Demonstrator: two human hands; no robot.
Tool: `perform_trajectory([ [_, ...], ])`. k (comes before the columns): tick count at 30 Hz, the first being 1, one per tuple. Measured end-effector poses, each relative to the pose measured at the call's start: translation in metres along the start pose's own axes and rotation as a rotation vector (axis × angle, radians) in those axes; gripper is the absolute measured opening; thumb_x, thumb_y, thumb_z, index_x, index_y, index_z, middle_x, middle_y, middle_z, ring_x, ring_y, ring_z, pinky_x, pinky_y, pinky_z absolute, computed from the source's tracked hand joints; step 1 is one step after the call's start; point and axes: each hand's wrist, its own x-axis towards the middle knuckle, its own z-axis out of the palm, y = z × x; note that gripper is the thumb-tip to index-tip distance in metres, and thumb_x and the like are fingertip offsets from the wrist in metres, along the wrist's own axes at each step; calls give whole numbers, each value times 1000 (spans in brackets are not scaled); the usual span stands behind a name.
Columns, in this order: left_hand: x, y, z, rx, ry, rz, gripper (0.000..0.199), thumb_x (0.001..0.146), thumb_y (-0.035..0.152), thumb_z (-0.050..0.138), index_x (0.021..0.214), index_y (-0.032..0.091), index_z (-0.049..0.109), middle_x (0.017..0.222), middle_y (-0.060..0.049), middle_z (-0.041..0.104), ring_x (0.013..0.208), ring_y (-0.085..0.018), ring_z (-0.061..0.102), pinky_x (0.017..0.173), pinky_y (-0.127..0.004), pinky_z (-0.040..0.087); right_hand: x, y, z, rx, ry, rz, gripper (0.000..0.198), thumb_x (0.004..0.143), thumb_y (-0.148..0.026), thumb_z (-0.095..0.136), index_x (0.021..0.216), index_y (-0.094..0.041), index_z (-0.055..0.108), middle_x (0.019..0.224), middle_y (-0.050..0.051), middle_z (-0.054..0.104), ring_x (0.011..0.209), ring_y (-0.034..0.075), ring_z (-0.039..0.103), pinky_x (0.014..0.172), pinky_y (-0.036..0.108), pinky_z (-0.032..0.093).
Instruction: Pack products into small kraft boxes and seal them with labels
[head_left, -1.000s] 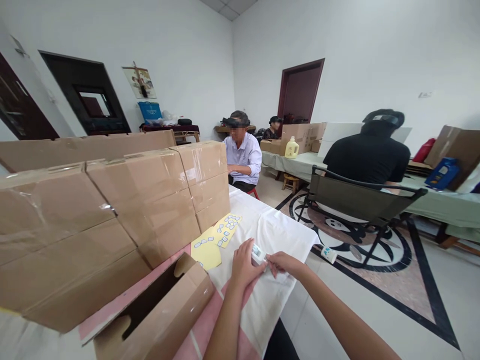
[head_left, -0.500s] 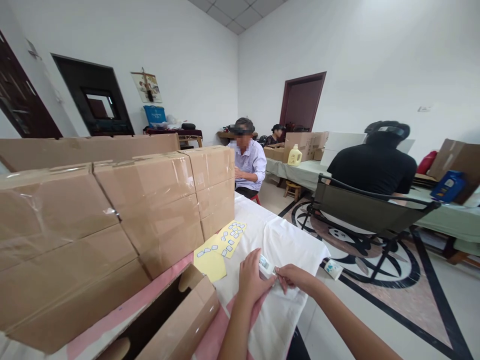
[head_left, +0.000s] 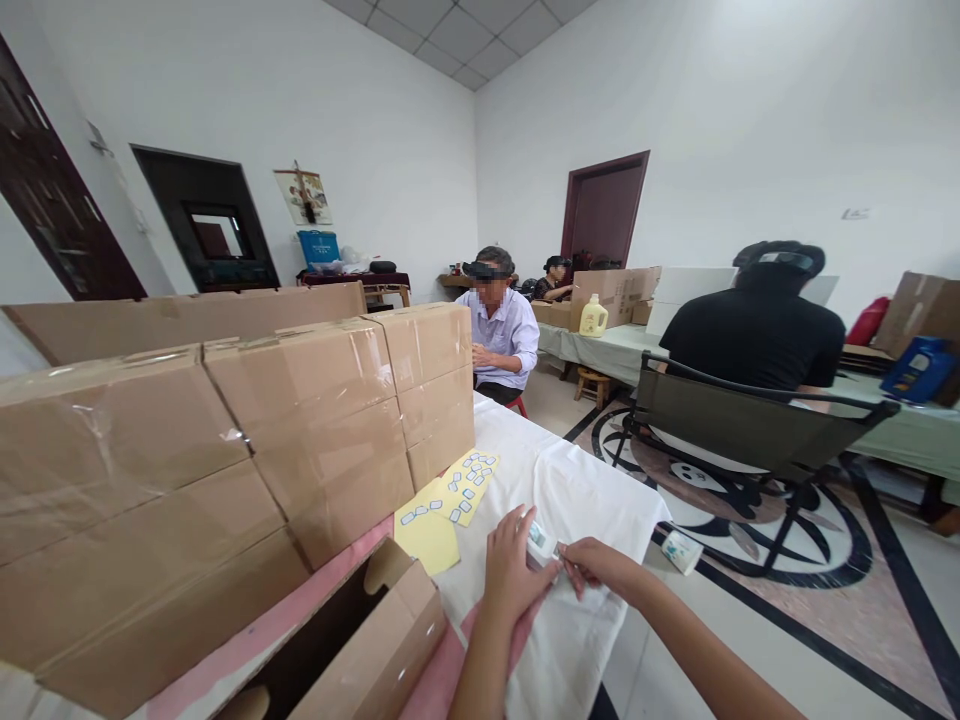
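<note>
My left hand (head_left: 511, 562) is wrapped round a small white object (head_left: 538, 543) with a greenish-grey patch on its upper face; its kind is hard to make out. My right hand (head_left: 598, 566) pinches at the near right end of that object, where a small darker bit shows between the fingertips. Both hands are just above the white cloth (head_left: 540, 450) on the table. Left of them lie yellow sheets (head_left: 429, 540) bearing several small white stickers with dark outlines.
Stacked taped cartons (head_left: 322, 440) line the left side, and an uncovered carton (head_left: 367, 650) stands in front of them. A person (head_left: 499, 325) sits beyond the table. Another person (head_left: 750, 325) sits on a folding chair (head_left: 750, 425) to the right. A white-and-green item (head_left: 682, 551) lies by the table's right edge.
The camera view has shifted slightly, so the whole scene sits a little lower and to the right. Both hands keep nearly the same grip on the white object.
</note>
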Motion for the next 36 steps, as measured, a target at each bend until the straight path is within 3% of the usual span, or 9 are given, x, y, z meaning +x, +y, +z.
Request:
perform_trajectory([
  [4, 1, 2, -2, 3, -17, -7, 79, 75, 42, 73, 149, 38, 45, 161, -2, 40, 148, -32, 35, 120, -52, 32, 3, 3, 1, 3, 10, 1, 54, 85, -64, 51, 55, -20, 53, 46, 1, 56, 44, 10, 38, 50, 28, 19],
  [15, 3, 2, -2, 2, -12, -24, 80, 75, 46, 73, 149, 31, 45, 159, -5, 43, 146, -32, 37, 118, -49, 36, 11, 11, 0, 26, 7, -27, 55, 80, -68, 52, 53, -20, 52, 43, 2, 56, 40, 9, 34, 49, 27, 16],
  [30, 3, 2, -6, -10, -20, -44, 81, 73, 44, 74, 147, 32, 46, 157, -4, 45, 145, -30, 38, 117, -47, 34, 0, 5, 2, 72, 9, -47, 56, 88, -64, 53, 56, -18, 55, 47, 1, 58, 46, 9, 39, 51, 27, 17],
  [36, 4, 5, -8, -19, -25, -40, 81, 73, 46, 74, 147, 31, 46, 157, -5, 46, 145, -30, 38, 118, -47, 33, 1, 4, 2, 20, 4, -69, 62, 88, -68, 52, 53, -17, 56, 45, 1, 56, 46, 9, 35, 51, 27, 17],
])
